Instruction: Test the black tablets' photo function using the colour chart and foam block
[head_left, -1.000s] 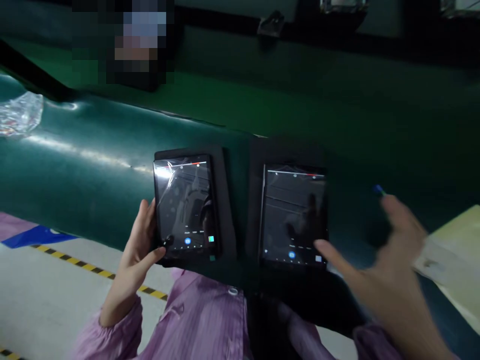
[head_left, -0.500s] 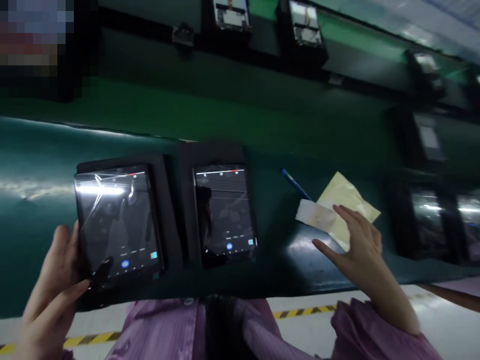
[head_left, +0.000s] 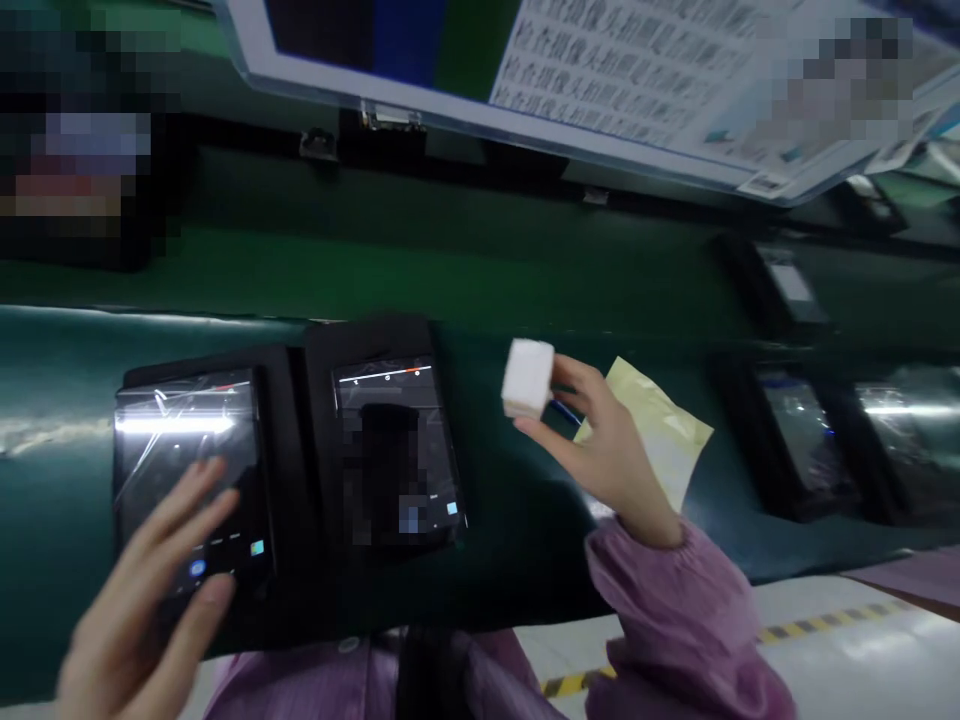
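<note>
Two dark tablets lie side by side in black holders on the green belt. My left hand lies over the lower part of the left tablet, fingers spread on its screen. The right tablet sits untouched beside it. My right hand is raised to the right of that tablet, with a small white folded cloth pinched between thumb and fingers. Behind the hand lies a pale yellow sheet, and the tip of a blue pen shows at my fingers.
More tablets in black holders lie further right on the green belt. A printed instruction board hangs overhead. Another person sits at the far left across the belt. The floor with yellow-black tape is at the lower right.
My right hand has lifted the white cloth off the yellow sheet. My left hand has gone from gripping the left tablet's edge to lying on its screen. The view has tilted up.
</note>
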